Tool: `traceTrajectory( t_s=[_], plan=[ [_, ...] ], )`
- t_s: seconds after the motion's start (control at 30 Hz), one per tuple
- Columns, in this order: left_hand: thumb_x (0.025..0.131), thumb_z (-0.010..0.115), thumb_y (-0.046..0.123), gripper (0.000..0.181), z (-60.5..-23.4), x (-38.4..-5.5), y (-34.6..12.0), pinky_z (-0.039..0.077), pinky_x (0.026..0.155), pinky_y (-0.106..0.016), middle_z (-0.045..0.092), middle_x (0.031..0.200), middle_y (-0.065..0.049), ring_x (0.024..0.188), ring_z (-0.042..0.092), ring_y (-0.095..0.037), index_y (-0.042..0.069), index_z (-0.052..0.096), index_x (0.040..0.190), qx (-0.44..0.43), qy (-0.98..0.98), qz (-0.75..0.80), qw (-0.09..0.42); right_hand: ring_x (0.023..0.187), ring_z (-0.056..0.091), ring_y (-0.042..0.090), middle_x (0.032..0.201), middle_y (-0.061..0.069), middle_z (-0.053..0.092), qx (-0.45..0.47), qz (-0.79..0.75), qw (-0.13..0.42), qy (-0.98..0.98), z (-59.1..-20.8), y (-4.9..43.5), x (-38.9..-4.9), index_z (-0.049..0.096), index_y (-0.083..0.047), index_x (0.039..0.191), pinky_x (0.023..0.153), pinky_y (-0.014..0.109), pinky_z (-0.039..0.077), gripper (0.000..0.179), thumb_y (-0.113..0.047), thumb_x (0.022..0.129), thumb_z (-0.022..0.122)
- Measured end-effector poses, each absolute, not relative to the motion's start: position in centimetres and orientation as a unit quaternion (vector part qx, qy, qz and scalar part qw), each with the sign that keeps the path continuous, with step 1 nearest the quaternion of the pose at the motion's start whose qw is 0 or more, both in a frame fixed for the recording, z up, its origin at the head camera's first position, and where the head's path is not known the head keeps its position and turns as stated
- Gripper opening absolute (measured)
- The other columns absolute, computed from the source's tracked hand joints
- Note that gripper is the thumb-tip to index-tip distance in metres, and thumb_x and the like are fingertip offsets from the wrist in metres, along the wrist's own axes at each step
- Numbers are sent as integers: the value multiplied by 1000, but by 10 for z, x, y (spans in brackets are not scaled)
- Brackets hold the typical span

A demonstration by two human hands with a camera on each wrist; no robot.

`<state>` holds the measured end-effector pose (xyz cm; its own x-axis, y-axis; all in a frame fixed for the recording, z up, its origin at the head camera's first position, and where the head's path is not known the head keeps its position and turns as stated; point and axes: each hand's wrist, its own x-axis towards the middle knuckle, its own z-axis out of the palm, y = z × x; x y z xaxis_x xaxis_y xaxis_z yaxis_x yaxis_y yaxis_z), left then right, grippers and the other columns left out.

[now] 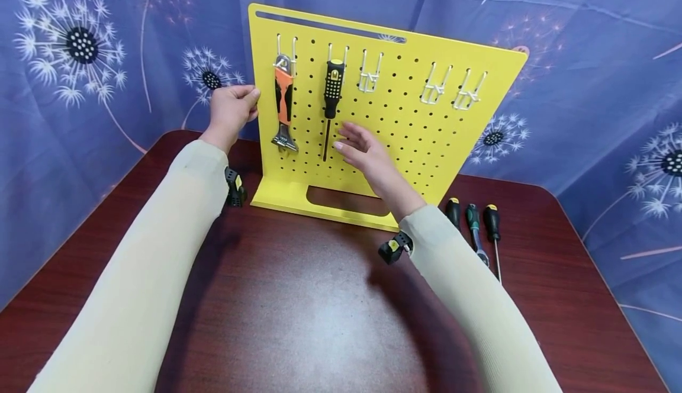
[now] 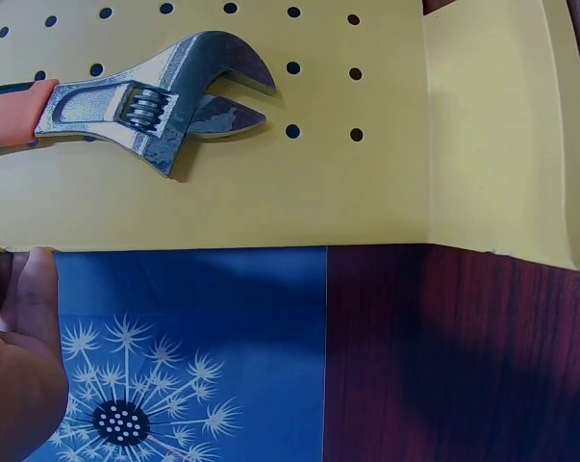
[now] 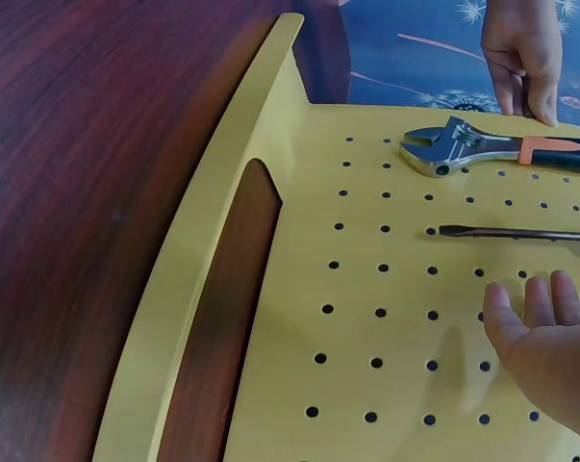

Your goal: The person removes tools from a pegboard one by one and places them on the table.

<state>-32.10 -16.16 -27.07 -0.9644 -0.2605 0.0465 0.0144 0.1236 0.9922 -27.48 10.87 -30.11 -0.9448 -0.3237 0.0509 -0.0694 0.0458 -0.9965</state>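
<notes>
A yellow pegboard [image 1: 405, 138] stands upright on the table. My left hand [image 1: 230, 112] pinches its left edge between thumb and fingers, beside an adjustable wrench [image 1: 284, 100] with an orange and black handle. The wrench hangs jaw-down from a pair of white hooks; its steel head [image 2: 174, 101] fills the left wrist view. To its right a black screwdriver [image 1: 333, 88] with a yellow top hangs tip-down. My right hand [image 1: 367, 153], fingers loosely spread and holding nothing, is just right of the screwdriver's shaft [image 3: 520, 233], in front of the board.
Three more white hook pairs carry nothing: one hook pair [image 1: 370, 73] beside the screwdriver, two farther right. On the table [image 1: 298, 298], right of the board, lie a black screwdriver [image 1: 492, 221], a green-handled tool [image 1: 473, 218] and another black handle [image 1: 453, 211]. A blue dandelion-print curtain [image 1: 160, 38] hangs behind.
</notes>
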Motion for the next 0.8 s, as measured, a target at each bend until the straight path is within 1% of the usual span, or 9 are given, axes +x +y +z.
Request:
traceTrajectory(
  t_s=[0.03, 0.17, 0.27, 0.47, 0.57, 0.67, 0.73, 0.8],
  plan=[
    [104, 61, 18, 34, -271, -321, -161, 51, 65, -9, 57, 93, 6, 75, 50, -4, 2, 68, 132, 81, -743, -656, 106, 149, 42, 30, 162, 13, 40, -136, -679, 94, 716, -301, 107, -276, 32, -5, 159, 125, 48, 37, 62, -10, 103, 58],
    [103, 61, 18, 25, -272, -321, -163, 49, 63, -11, 54, 79, 7, 72, 48, -6, 3, 73, 120, 76, -738, -661, 110, 149, 41, 27, 162, 11, 40, -126, -677, 98, 718, -299, 99, -278, 33, -6, 159, 125, 45, 38, 62, -11, 103, 59],
    [103, 62, 18, 22, -272, -321, -163, 49, 62, -12, 53, 78, 7, 72, 48, -7, 4, 73, 116, 77, -735, -665, 109, 149, 42, 27, 162, 10, 41, -116, -680, 99, 717, -297, 95, -280, 33, -7, 159, 125, 43, 38, 63, -13, 102, 60],
    [103, 61, 18, 31, -270, -321, -162, 51, 65, -10, 56, 91, 5, 75, 50, -6, 2, 70, 128, 87, -736, -663, 103, 146, 46, 28, 160, 12, 43, -103, -697, 90, 703, -294, 88, -286, 35, -8, 159, 123, 40, 41, 62, -13, 102, 60],
    [104, 61, 18, 34, -268, -321, -162, 52, 66, -8, 61, 105, 2, 77, 52, -4, 4, 67, 134, 93, -738, -661, 97, 147, 46, 28, 160, 13, 42, -100, -703, 90, 699, -292, 85, -289, 34, -6, 159, 123, 40, 41, 63, -13, 102, 61],
    [104, 60, 19, 36, -268, -320, -161, 53, 68, -7, 61, 119, -1, 79, 53, -3, 7, 65, 138, 98, -739, -660, 93, 147, 46, 28, 161, 14, 41, -96, -707, 95, 694, -290, 81, -291, 31, -5, 160, 123, 39, 42, 65, -13, 103, 61],
    [104, 60, 19, 37, -268, -321, -161, 53, 68, -7, 61, 122, -2, 79, 53, -3, 7, 64, 138, 97, -741, -658, 91, 147, 46, 28, 161, 14, 41, -90, -712, 97, 689, -288, 78, -293, 30, -5, 160, 123, 39, 42, 65, -13, 103, 61],
    [104, 60, 19, 37, -268, -321, -161, 53, 68, -8, 61, 121, -1, 79, 53, -3, 6, 64, 139, 95, -742, -657, 90, 146, 47, 28, 159, 15, 43, -82, -718, 93, 685, -287, 75, -293, 32, -5, 159, 122, 39, 42, 64, -12, 102, 61]
  ],
)
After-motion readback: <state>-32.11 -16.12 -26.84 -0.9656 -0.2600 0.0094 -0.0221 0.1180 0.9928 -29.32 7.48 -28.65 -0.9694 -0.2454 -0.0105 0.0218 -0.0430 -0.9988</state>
